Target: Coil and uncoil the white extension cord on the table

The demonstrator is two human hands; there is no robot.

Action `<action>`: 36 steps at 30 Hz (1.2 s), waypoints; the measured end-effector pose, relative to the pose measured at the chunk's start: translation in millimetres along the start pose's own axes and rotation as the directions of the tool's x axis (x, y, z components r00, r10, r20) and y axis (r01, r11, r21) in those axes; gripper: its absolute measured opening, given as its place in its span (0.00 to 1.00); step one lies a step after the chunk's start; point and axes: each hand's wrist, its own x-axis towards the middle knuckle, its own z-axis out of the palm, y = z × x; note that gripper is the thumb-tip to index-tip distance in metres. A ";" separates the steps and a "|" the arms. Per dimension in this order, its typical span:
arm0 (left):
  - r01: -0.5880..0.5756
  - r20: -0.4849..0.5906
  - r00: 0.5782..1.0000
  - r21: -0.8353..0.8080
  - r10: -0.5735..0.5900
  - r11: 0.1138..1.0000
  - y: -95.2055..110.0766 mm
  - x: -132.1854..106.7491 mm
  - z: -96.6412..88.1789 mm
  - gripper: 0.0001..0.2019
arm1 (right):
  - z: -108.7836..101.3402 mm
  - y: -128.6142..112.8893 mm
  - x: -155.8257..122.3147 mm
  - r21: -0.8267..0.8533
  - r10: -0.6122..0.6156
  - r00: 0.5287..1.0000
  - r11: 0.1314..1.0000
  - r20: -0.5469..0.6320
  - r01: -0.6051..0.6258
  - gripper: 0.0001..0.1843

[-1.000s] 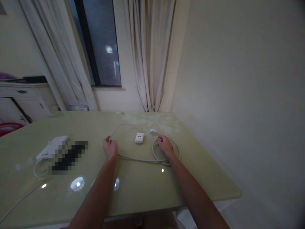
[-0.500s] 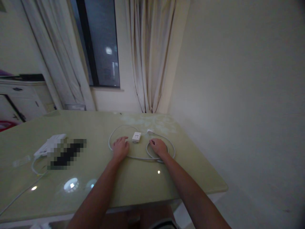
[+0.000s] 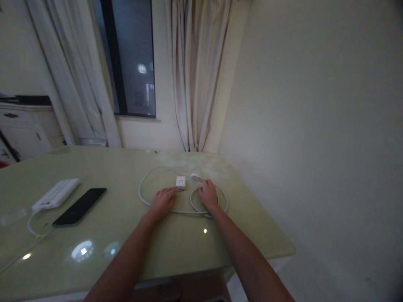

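Observation:
A small white square socket box (image 3: 180, 182) with dark holes lies on the table. My left hand (image 3: 163, 202) rests just this side of it, fingers stretched out together, their tips at the box's near edge. A white plug (image 3: 194, 176) lies to the right of the box. Beside the plug's cord is my right hand (image 3: 208, 194), thumb and forefinger apart, fingertips at the cord; whether they touch it I cannot tell. The pale cable (image 3: 140, 188) runs in a wide loop around the box and in smaller coils under my right hand, which hides part of it.
On the left of the greenish glossy table (image 3: 126, 167) lie a black phone (image 3: 80, 207) and a white power bank-like block (image 3: 56, 193) with a thin white cord. A wall (image 3: 299, 126) borders the right side; curtains (image 3: 197, 84) hang behind the table.
My left hand has moved right, its fingertips now at the socket box. My right hand has gone from a curled position to fingers reaching forward to the plug's cord. The view has shifted slightly.

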 end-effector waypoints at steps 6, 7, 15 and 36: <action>-0.066 -0.026 0.998 -0.030 0.065 0.997 16.3 -0.9 8.6 0.17 | 5.4 1.3 -0.9 -0.089 0.190 0.978 0.976 -0.087 -0.197 0.30; -0.079 -0.026 0.997 -0.046 0.078 0.996 21.2 -1.8 10.1 0.16 | 6.0 1.1 -1.3 -0.090 0.211 0.974 0.972 -0.081 -0.218 0.30; -0.320 0.147 0.924 -0.208 0.353 0.924 57.8 -13.5 14.5 0.20 | 2.9 1.2 -1.8 -0.056 0.222 0.973 0.973 -0.057 -0.225 0.24; -0.385 0.111 0.914 -0.078 0.391 0.920 66.1 -11.1 15.9 0.11 | -19.4 42.5 11.1 0.487 0.305 0.898 0.865 -0.317 -0.122 0.20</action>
